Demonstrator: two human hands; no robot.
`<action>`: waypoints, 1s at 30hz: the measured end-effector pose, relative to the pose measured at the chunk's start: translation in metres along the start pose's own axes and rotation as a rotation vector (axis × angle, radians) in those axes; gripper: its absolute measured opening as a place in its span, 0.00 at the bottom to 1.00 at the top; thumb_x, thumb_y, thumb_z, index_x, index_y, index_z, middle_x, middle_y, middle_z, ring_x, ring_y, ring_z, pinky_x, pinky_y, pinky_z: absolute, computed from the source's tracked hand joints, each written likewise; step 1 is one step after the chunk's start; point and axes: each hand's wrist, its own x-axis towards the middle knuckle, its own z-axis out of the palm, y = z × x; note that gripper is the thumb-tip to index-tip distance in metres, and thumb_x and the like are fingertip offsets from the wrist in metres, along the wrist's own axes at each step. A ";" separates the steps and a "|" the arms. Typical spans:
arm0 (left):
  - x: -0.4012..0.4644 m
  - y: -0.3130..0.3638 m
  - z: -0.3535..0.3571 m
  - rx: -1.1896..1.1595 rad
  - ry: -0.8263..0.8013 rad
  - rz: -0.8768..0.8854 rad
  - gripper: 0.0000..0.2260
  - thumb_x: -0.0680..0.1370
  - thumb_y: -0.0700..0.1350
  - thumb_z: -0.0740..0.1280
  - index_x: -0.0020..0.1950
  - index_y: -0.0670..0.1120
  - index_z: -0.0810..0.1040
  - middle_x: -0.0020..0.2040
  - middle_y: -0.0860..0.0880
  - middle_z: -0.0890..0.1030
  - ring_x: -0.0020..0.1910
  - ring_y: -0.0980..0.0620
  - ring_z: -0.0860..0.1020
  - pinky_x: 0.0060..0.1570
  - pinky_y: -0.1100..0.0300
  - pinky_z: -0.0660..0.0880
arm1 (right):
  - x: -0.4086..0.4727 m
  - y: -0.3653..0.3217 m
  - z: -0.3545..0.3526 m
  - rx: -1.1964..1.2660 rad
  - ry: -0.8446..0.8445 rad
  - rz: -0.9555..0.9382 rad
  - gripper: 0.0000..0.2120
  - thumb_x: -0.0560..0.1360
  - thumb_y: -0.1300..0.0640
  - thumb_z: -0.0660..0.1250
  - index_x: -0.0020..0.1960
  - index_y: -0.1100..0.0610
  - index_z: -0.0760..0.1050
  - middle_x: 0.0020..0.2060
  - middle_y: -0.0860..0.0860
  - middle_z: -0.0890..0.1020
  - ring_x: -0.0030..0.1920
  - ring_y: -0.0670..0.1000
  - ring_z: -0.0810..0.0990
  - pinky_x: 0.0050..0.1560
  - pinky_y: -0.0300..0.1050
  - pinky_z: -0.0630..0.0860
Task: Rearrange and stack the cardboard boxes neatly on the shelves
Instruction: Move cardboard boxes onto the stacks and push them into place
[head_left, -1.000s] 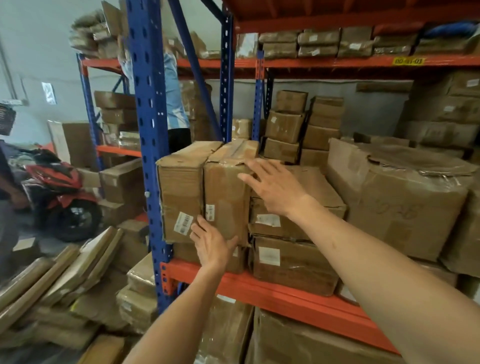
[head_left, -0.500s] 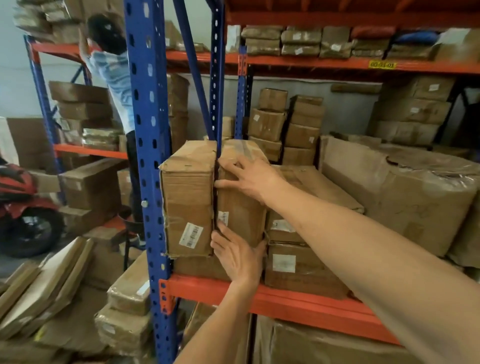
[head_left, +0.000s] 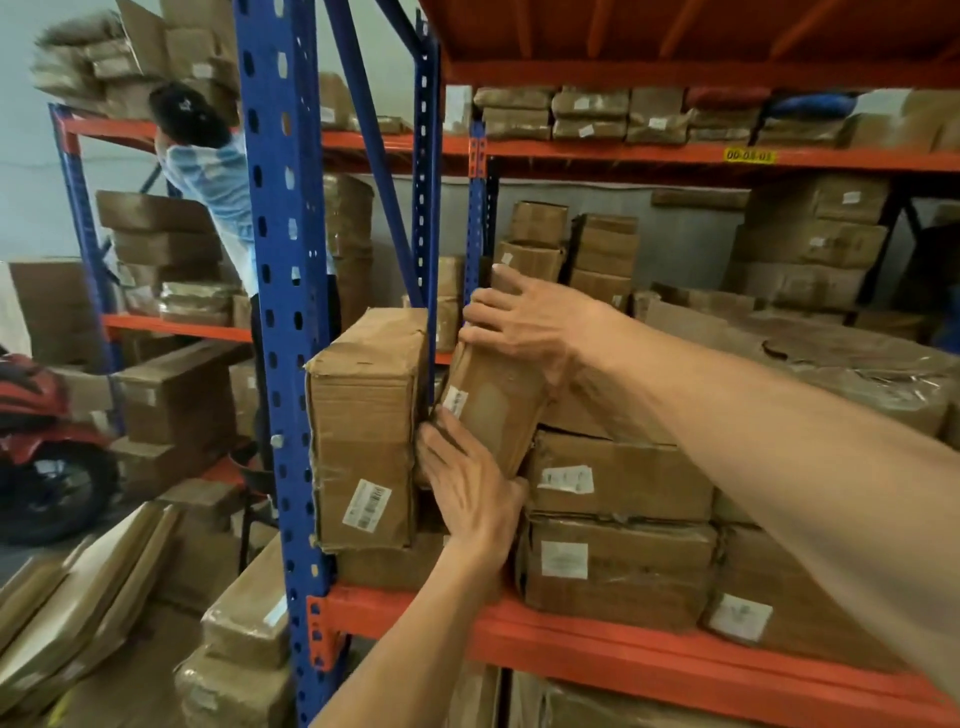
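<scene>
Orange steel rim of the table (head_left: 623, 644), nearest. My left grip (head_left: 470, 488), fingers flat, props the low front of the box (head_left: 488, 410); my right grip (head_left: 524, 325) curls over its top edge. Box: creased brown cardboard, taped, labelled, tilted between the upright box (head_left: 363, 431) and the stack (head_left: 618, 478). Judged risk: its soft corner snags on the stack, or slick tape slides off my flat left grip and it drops past the rim. Farther: small cartons (head_left: 602, 244), square, dented.

A red motorbike (head_left: 36, 415) stands by a pale wall (head_left: 26, 208). Behind the motorbike, a person (head_left: 208, 176) in a light blue shirt and dark cap faces away, arms raised.
</scene>
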 end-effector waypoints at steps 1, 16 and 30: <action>0.006 0.002 -0.002 0.017 -0.018 0.045 0.65 0.56 0.57 0.82 0.77 0.32 0.45 0.72 0.29 0.57 0.73 0.30 0.59 0.75 0.42 0.52 | -0.002 0.004 0.003 -0.027 -0.023 0.020 0.57 0.65 0.42 0.77 0.80 0.55 0.44 0.78 0.60 0.56 0.78 0.60 0.52 0.75 0.67 0.43; 0.054 0.000 -0.027 -0.025 -0.052 0.215 0.69 0.55 0.67 0.79 0.79 0.40 0.38 0.76 0.36 0.54 0.73 0.38 0.58 0.74 0.45 0.56 | -0.008 0.009 0.045 -0.070 0.093 0.127 0.53 0.64 0.45 0.75 0.78 0.56 0.48 0.72 0.64 0.62 0.72 0.65 0.61 0.76 0.62 0.52; 0.111 0.097 -0.121 0.404 0.116 0.903 0.59 0.54 0.66 0.78 0.74 0.37 0.57 0.64 0.40 0.69 0.60 0.41 0.69 0.66 0.48 0.67 | -0.125 0.032 0.041 0.222 0.113 0.690 0.52 0.63 0.43 0.76 0.75 0.62 0.54 0.66 0.66 0.66 0.64 0.66 0.67 0.71 0.61 0.61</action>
